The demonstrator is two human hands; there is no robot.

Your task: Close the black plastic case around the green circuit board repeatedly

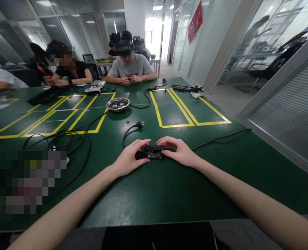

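Note:
A small black device (pixel 154 153) with its case open lies on the green table (pixel 169 187) in front of me; a circuit board with coloured parts shows inside. My left hand (pixel 130 158) grips its left end, fingers curled over the top. My right hand (pixel 178 151) holds the right end, fingers bent round the case. A black cable runs from the device to the right across the table.
A loose black plug (pixel 139 124) and cable lie just beyond my hands. A metal bowl (pixel 117 104) holding small parts stands farther back. Tangled black cables (pixel 65 139) spread at the left. Yellow tape (pixel 177 114) marks rectangles. Several people sit at the far side.

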